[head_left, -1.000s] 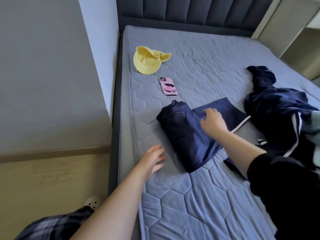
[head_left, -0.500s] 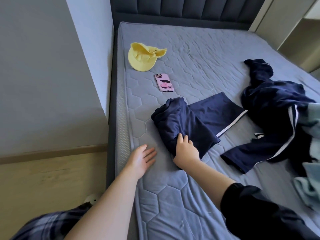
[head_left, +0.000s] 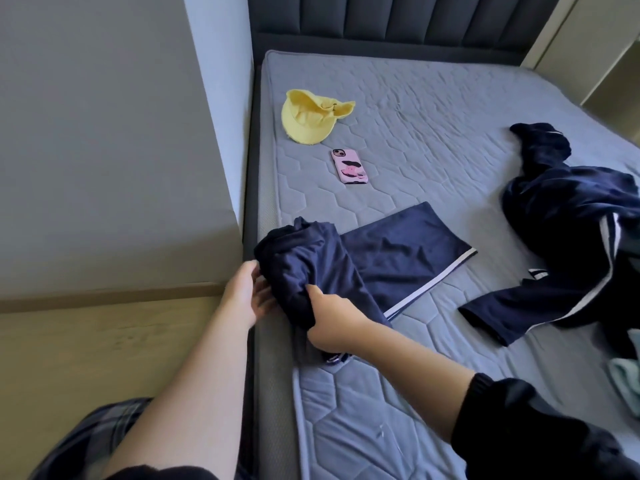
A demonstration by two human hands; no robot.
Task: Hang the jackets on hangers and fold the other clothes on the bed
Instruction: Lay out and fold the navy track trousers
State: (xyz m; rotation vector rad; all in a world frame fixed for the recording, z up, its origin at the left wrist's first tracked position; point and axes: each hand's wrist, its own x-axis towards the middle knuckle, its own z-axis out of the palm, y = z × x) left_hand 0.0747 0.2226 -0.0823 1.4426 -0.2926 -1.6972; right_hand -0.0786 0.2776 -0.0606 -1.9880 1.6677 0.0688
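Curled round the near end of the navy garment [head_left: 311,261], my right hand [head_left: 332,320] holds the fold together; my left hand [head_left: 247,292], fingers loose, steadies its left side.

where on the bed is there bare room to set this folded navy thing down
Widest bare mattress: between the headboard, the yellow hat and the navy clothes pile. A smaller patch between the phone, the navy garment and that pile. The near end is bare too. Crowded: the right edge under the pile, and the left edge around the garment.
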